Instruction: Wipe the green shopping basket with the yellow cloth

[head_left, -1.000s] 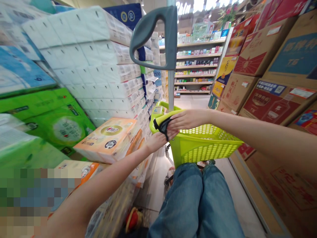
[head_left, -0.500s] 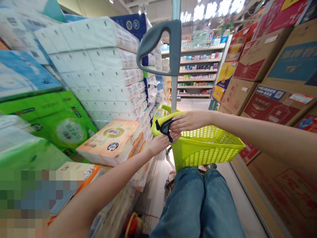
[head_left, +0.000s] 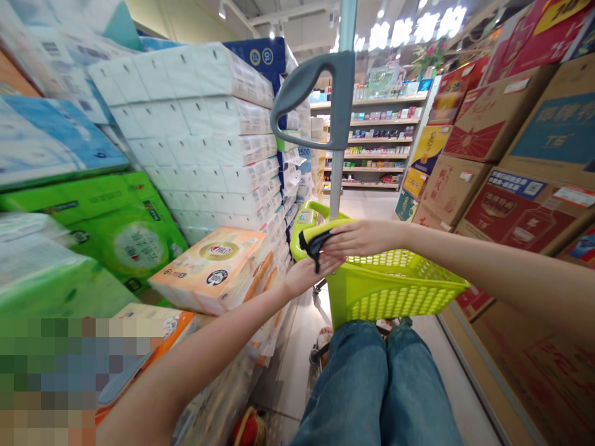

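A lime-green shopping basket [head_left: 395, 285] on wheels stands in front of my knees, with a grey pull handle [head_left: 325, 99] on a tall pole. My right hand [head_left: 357, 238] lies on the basket's near rim, fingers pinching a small black strap [head_left: 315, 244] that hangs over the rim. Just below it, my left hand [head_left: 309, 272] reaches in from the lower left, palm up against the basket's corner, fingers touching the strap's lower end. Whether the left fingers grip the strap is hidden.
Stacks of white tissue packs [head_left: 204, 130], green packs [head_left: 106, 229] and an orange pack [head_left: 214, 266] line the left. Cardboard boxes [head_left: 511, 155] wall the right. The narrow aisle floor [head_left: 297, 365] runs ahead to far shelves [head_left: 372, 142]. My jeans-clad legs [head_left: 376, 384] fill the bottom.
The view has tilted up and shifted a little; basket and hands sit slightly further right in the picture. Both hands keep the same hold at the basket rim.
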The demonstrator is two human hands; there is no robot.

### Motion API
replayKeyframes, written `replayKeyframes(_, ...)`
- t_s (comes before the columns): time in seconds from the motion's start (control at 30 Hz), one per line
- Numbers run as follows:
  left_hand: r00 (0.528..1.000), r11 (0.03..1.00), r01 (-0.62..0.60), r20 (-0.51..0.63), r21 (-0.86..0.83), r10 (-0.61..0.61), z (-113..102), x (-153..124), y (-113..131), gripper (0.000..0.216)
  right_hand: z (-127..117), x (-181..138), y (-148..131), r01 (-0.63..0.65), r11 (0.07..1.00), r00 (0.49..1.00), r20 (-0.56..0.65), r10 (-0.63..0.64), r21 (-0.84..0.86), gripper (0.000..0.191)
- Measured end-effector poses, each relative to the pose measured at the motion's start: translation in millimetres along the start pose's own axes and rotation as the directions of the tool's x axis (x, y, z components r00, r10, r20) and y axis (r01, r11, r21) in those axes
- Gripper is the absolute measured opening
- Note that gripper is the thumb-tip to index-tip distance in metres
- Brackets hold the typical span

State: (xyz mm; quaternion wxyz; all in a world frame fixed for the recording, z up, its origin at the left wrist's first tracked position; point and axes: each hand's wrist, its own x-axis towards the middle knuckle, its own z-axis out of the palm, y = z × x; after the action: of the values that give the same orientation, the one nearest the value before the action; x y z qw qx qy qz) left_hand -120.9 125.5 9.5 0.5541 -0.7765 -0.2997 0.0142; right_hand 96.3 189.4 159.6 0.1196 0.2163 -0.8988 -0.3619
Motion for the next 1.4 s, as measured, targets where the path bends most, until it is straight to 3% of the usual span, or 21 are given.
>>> replayKeyframes(0.07,1.000,1.000,-0.001,0.012,0.004,0.001,-3.0,0.0,-1.5,0.066,-3.1,-2.6,7.2,0.093,0.995,0.993,0.069,-0.095,0.025,0.037)
replayKeyframes(0.13,1.000,1.000,0.009,-0.005,0.024,-0.008,-6.9,0.2,-3.5,0.066,-24.3,-6.0,29.1,0.062,0.998,0.994,0.093,-0.060,-0.020,0.040)
replayKeyframes(0.2,0.999,0.999,0.015,-0.032,0.044,-0.013,-10.3,0.6,-5.2,0.065,-49.6,-8.3,51.6,-0.083,0.990,0.995,0.053,0.090,-0.109,0.048)
replayKeyframes(0.27,0.998,0.999,0.019,-0.062,0.048,-0.016,-11.7,1.0,-6.0,0.062,-63.0,-8.9,60.2,-0.270,0.948,0.963,-0.028,0.269,-0.167,0.055)
replayKeyframes(0.37,0.997,0.999,0.025,-0.071,0.037,-0.023,-9.7,0.7,-4.9,0.062,-47.2,-7.8,39.0,-0.410,0.891,0.912,-0.107,0.396,-0.193,0.055)
replayKeyframes(0.47,0.999,1.000,0.016,-0.048,0.007,-0.016,-4.0,-0.5,-2.4,0.063,-14.1,-9.6,7.9,-0.183,0.977,0.983,-0.008,0.184,-0.113,0.044)
replayKeyframes(0.53,0.999,1.000,0.005,-0.041,-0.015,-0.005,-0.4,-1.2,-1.2,0.060,-6.5,-13.5,3.8,0.013,1.000,0.997,0.073,-0.012,-0.007,0.039)
replayKeyframes(0.57,0.999,1.000,0.003,-0.040,-0.017,-0.003,0.7,-1.3,-0.8,0.060,-9.9,-15.9,8.4,0.051,0.999,0.994,0.093,-0.053,0.018,0.038)
replayKeyframes(0.63,0.999,1.000,0.010,-0.042,-0.004,-0.010,1.5,-0.9,-0.6,0.062,-27.9,-19.6,26.2,-0.018,1.000,0.996,0.087,0.019,-0.013,0.040)
replayKeyframes(0.7,0.998,1.000,0.020,-0.058,0.008,-0.020,0.6,-0.1,-0.7,0.063,-49.3,-20.1,43.8,-0.209,0.975,0.978,0.012,0.210,-0.072,0.044)
replayKeyframes(0.8,0.996,1.000,0.031,-0.088,0.002,-0.030,-0.5,0.5,-0.6,0.062,-58.6,-12.8,44.2,-0.465,0.879,0.884,-0.113,0.454,-0.106,0.050)
replayKeyframes(0.87,0.996,0.999,0.030,-0.078,-0.016,-0.031,0.8,0.0,0.3,0.062,-44.6,-5.8,26.7,-0.432,0.896,0.901,-0.098,0.424,-0.100,0.051)
replayKeyframes(0.97,1.000,0.998,0.006,-0.024,-0.067,-0.007,5.2,-1.7,2.1,0.061,-18.5,-2.9,3.4,-0.151,0.988,0.988,0.010,0.151,-0.024,0.045)
replayKeyframes(1.03,1.000,0.996,-0.008,-0.002,-0.085,0.007,6.8,-2.4,2.6,0.060,-16.9,-8.4,7.0,-0.002,1.000,0.998,0.070,0.001,0.020,0.041)
replayKeyframes(1.07,1.000,0.997,-0.008,-0.005,-0.079,0.007,6.5,-2.4,2.3,0.060,-22.8,-12.6,15.2,0.016,1.000,0.996,0.090,-0.017,0.012,0.041)
replayKeyframes(1.13,1.000,0.999,0.003,-0.027,-0.050,-0.004,3.8,-1.7,1.1,0.062,-43.0,-20.2,37.3,-0.031,0.998,0.994,0.104,0.037,-0.056,0.042)
replayKeyframes(1.23,0.997,0.999,0.026,-0.077,-0.019,-0.027,-1.5,-0.4,-1.3,0.060,-66.2,-22.7,55.5,-0.306,0.930,0.951,-0.026,0.307,-0.201,0.050)
replayKeyframes(1.3,0.996,0.999,0.027,-0.088,-0.027,-0.029,-2.1,-0.3,-1.7,0.059,-60.3,-18.0,44.9,-0.415,0.888,0.910,-0.105,0.402,-0.199,0.053)
replayKeyframes(1.4,0.998,0.997,0.009,-0.060,-0.073,-0.014,3.0,-1.4,0.1,0.058,-27.6,-10.8,12.4,-0.301,0.953,0.949,-0.089,0.301,0.016,0.047)
